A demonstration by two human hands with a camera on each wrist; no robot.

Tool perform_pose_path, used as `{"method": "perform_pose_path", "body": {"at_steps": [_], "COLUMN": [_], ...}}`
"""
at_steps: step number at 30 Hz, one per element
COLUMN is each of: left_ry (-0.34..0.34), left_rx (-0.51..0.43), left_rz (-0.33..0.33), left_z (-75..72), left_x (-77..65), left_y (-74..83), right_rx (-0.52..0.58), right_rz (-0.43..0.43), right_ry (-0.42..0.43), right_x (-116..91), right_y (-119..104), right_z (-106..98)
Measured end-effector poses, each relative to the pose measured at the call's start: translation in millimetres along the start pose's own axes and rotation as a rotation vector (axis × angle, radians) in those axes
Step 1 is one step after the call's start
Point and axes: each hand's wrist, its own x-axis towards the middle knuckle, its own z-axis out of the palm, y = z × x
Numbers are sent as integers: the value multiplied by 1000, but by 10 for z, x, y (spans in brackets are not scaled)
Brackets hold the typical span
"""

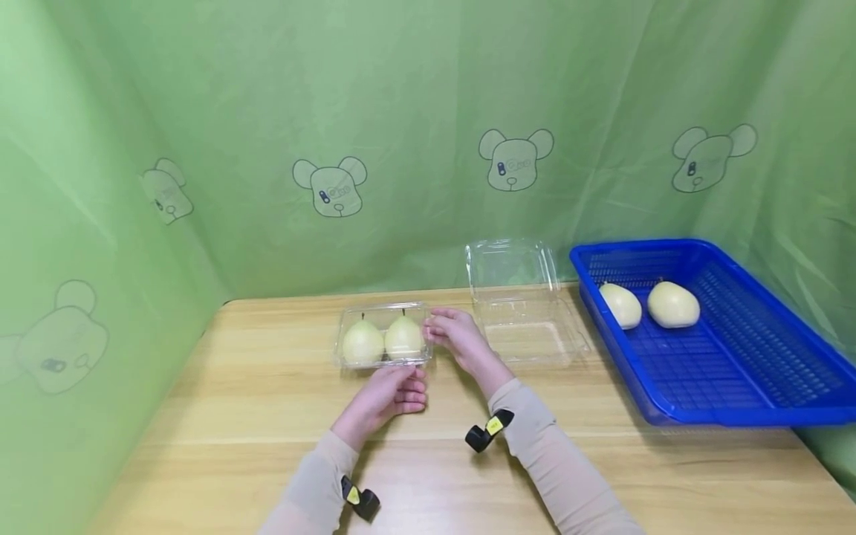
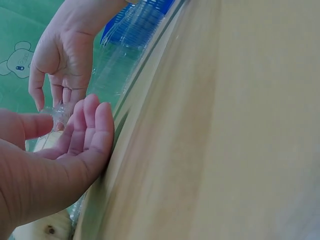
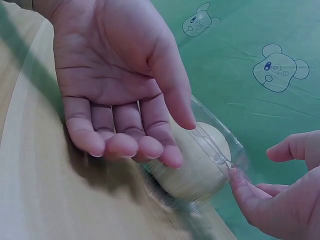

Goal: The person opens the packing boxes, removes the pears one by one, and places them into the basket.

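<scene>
A clear plastic clamshell box (image 1: 384,306) stands on the wooden table with two pale yellow pears, one at left (image 1: 363,344) and one at right (image 1: 404,340), side by side inside. Its lid is down. My left hand (image 1: 383,399) is at the box's front edge; in the right wrist view its fingertips touch the rim, thumb apart. At the box's right end is my right hand (image 1: 461,338), its thumb tip against the side and its fingers loosely bent, as the right wrist view shows. Neither hand is curled round the box.
A second clear clamshell box (image 1: 524,334) lies with its lid raised, right of my right hand. Farther right, a blue plastic basket (image 1: 669,410) holds two more pears, one at its left wall (image 1: 622,306) and another (image 1: 673,305). A green curtain (image 1: 414,245) hangs behind the table (image 1: 267,416).
</scene>
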Motion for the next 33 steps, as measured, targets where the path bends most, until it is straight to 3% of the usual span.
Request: {"method": "perform_pose_path", "body": {"at_steps": [19, 33], "left_ry": [116, 137], "left_rx": [-106, -114], "left_rz": [25, 36], "left_z": [54, 41], "left_x": [-3, -4], "left_y": [-12, -41], "right_rx": [35, 76], "right_rz": [6, 25], "right_ry": [10, 22], "right_x": [32, 55], "right_y": [38, 45], "right_z": [-12, -16]}}
